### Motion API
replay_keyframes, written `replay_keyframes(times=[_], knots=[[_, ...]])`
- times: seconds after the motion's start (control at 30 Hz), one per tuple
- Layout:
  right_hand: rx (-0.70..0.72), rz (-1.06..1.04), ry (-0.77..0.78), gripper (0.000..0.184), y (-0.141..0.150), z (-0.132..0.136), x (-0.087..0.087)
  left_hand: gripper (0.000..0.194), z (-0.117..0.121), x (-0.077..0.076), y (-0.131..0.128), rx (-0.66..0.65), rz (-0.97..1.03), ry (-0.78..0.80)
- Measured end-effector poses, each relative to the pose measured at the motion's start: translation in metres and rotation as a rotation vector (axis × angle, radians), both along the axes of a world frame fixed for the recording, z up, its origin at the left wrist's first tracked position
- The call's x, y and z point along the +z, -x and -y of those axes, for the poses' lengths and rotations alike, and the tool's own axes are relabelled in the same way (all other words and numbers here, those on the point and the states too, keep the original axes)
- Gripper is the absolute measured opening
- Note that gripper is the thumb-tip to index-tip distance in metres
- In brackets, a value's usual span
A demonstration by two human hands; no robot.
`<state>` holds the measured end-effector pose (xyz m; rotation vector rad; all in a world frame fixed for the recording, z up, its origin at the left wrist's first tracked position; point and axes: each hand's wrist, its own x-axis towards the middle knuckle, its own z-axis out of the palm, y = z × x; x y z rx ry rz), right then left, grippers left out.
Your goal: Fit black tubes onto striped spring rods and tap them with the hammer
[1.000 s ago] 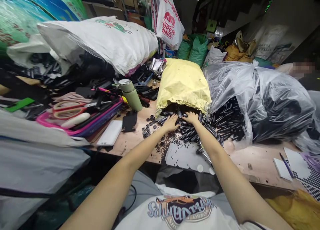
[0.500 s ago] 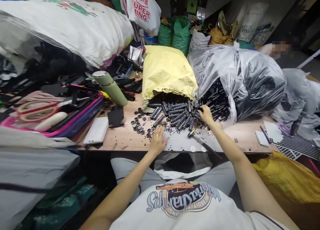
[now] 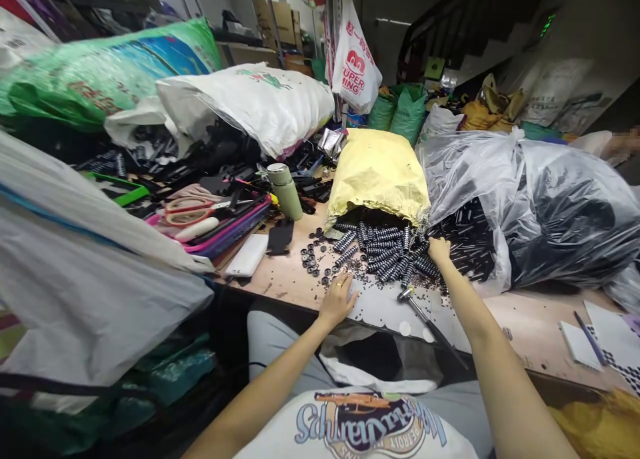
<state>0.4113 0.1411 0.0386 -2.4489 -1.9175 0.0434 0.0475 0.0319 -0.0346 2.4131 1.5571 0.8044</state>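
Observation:
My left hand (image 3: 339, 300) lies palm down at the table's front, fingers stretched out over small dark beads (image 3: 367, 280) and a white sheet (image 3: 367, 306). My right hand (image 3: 440, 249) is closed at the right side of a heap of black-and-silver ribbed rods (image 3: 387, 252); what its fingers hold, if anything, is hidden. The rods spill from the mouth of a yellow sack (image 3: 380, 172). Between my arms a hammer (image 3: 420, 312) lies with its handle over the table edge. Several black round discs (image 3: 313, 259) sit left of the rods.
Right of the sack, a clear plastic bag (image 3: 575, 212) spills thin black rods (image 3: 465, 239). On the left stand a green flask (image 3: 285, 192), a white power bank (image 3: 247, 256) and a pink tray (image 3: 210, 242) with scissors (image 3: 200, 209). A notepad (image 3: 580, 346) lies far right.
My view has swung left, so the table's things appear further right. My right hand stays closed at the heap's right edge; my left hand stays flat on the beads.

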Motion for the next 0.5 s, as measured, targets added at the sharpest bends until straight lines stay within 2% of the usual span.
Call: replay_keyframes(times=[0.17, 0.27, 0.4, 0.5], knots=[[-0.019, 0.015, 0.007, 0.034, -0.018, 0.044, -0.004, 0.043, 0.0, 0.003, 0.001, -0.015, 0.059, -0.004], [-0.052, -0.013, 0.008, 0.037, -0.028, 0.073, -0.006, 0.04, 0.003, 0.011, -0.004, -0.019, 0.139, -0.027], [-0.059, -0.064, -0.024, 0.042, -0.029, 0.103, -0.008, 0.037, 0.014, 0.027, -0.024, -0.096, 0.218, -0.018], [-0.094, -0.09, -0.069, 0.043, -0.023, 0.112, -0.008, 0.036, 0.022, 0.037, -0.043, -0.204, 0.233, 0.026]])
